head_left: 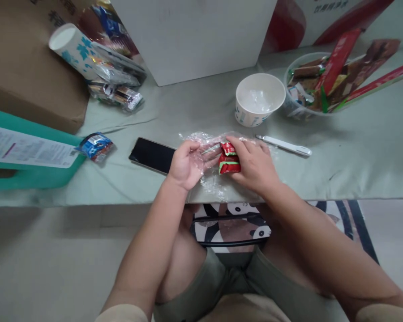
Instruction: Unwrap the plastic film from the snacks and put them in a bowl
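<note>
- Grasping the red packets [229,158], the right hand [255,163] has its thumb and fingers closed around their right side. At least two packets show, one above the other, with pale green bands on the wrappers.
- The left hand [188,167] is released: fingers extended toward the left side of the packets, thumb raised. Clear film overlaps its fingers; whether the fingertips press on the packets cannot be determined.
- The clear plastic film [213,190] lies crumpled on the tabletop [188,112], beneath and around both hands. The packets are located above it, between the hands, near the front edge.
- A dark phone [152,154] lies flat just left of the left hand, its lower corner partly covered by the wrist.
- A white-handled cutter [285,145] lies at an angle, just beyond the right hand.
- A white paper bowl [250,117] stands upright behind the cutter, with clear plastic inside.
- A transparent tub [293,109], right of the bowl, holds assorted wrapped items, several projecting over its rim.
- A blue packet [96,146] rests at far left against a teal holder [53,173].
- A white box [201,40] stands at the rear.
</note>
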Motion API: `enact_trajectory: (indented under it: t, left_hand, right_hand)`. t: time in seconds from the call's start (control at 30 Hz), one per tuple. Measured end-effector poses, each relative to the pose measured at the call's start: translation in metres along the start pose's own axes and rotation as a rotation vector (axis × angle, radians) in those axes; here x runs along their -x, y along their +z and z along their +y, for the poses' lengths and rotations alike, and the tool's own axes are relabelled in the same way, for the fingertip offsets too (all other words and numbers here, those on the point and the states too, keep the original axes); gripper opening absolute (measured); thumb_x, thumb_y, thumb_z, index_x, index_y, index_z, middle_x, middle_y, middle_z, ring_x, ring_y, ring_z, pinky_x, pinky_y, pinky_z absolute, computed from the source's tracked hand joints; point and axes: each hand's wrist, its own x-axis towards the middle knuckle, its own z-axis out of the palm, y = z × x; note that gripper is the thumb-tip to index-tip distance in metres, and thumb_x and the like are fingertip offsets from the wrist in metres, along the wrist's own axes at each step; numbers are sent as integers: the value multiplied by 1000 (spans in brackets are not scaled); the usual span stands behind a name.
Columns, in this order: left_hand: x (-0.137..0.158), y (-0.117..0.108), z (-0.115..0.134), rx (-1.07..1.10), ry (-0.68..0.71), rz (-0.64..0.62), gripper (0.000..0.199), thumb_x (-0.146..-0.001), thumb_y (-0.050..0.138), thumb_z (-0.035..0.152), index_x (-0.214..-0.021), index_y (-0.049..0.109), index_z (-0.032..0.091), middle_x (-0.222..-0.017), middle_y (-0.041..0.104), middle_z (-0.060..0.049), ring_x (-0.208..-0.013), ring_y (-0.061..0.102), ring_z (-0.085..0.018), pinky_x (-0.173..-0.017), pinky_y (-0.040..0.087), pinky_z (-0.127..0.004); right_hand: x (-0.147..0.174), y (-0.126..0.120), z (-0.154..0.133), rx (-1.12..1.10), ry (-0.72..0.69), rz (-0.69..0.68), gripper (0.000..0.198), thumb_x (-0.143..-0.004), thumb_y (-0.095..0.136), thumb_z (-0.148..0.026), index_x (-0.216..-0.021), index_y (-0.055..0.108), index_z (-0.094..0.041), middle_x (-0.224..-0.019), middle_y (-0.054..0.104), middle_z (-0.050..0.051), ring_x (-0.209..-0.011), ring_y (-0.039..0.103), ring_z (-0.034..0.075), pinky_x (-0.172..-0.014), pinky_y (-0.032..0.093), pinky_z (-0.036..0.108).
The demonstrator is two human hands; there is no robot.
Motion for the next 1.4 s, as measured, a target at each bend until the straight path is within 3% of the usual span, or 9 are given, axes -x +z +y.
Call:
enact_trajectory:
  t: [0.13, 0.3, 0.6, 0.73, 0.87, 1.0, 1.17, 1.27, 1.4]
  left_hand:
    - [-7, 4, 3, 6, -14, 100, 14, -81, 55, 29, -72, 60, 19, -88, 77, -9, -80, 76, -19, -63, 61, -27]
    - [-19, 7, 0, -45, 93, 236, 12, -80, 61, 26, -75, 52, 20, -67, 68, -1, -44, 51, -6, -36, 30, -16]
    - [-17, 7, -2, -36, 172, 290, 16, -74, 64, 25, -71, 50, 20, -60, 58, 4, -40, 42, -3, -36, 23, -17]
    - [-19, 8, -4, -25, 179, 294, 16, -76, 61, 23, -68, 48, 19, -57, 55, 5, -37, 39, -3, -35, 22, -17]
    - [-22, 14, -6, -21, 210, 274, 16, -76, 59, 21, -65, 47, 19, -56, 53, 5, -36, 35, -2, -34, 18, -18]
    - [-23, 22, -5, 0, 180, 254, 16, -75, 59, 22, -65, 48, 19, -55, 53, 5, -36, 36, -3, -35, 17, -17]
    - [-18, 24, -5, -13, 172, 222, 17, -73, 61, 23, -64, 47, 19, -54, 53, 5, -36, 37, -3, -35, 16, -17]
    - [-15, 21, -4, -17, 168, 208, 18, -72, 62, 24, -64, 46, 19, -55, 53, 5, -37, 37, -3, -35, 17, -17]
    - [-15, 21, -4, -26, 163, 202, 18, -73, 61, 23, -64, 46, 19, -55, 53, 5, -37, 37, -3, -36, 17, -17]
  right_hand:
    - [-5, -5, 3, -52, -13, 13, 64, -79, 64, -26, -142, 51, -21, -124, 67, 16, -112, 62, 36, -93, 48, 50]
    - [-5, -8, 1, -275, -51, 105, 48, -79, 68, -29, -125, 58, -20, -110, 69, 13, -100, 64, 29, -87, 51, 43]
    - [2, -15, 4, -923, 210, 304, 45, -78, 71, -42, -116, 56, -24, -107, 67, 8, -96, 67, 24, -89, 56, 45]
    - [3, -29, 4, -1361, 308, 548, 45, -70, 80, -53, -106, 62, -30, -99, 66, 1, -91, 68, 21, -83, 59, 38]
    - [3, -51, 1, -1571, 335, 780, 41, -61, 88, -47, -89, 64, -29, -91, 66, -4, -83, 67, 14, -81, 60, 31]
    - [5, -75, 10, -1541, 335, 951, 30, -64, 83, -41, -81, 63, -27, -89, 67, -7, -81, 67, 12, -80, 61, 30]
    - [9, -118, 56, -1201, 353, 1146, 17, -69, 69, -38, -81, 62, -28, -87, 65, -6, -88, 70, 15, -86, 60, 34]
    - [-6, -152, 73, -1009, 341, 1092, 12, -78, 58, -33, -88, 61, -27, -95, 66, -2, -105, 72, 19, -92, 59, 37]
    - [-62, -184, 61, -803, 411, 829, 15, -75, 61, -12, -82, 53, -23, -78, 58, -2, -82, 71, 18, -82, 62, 40]
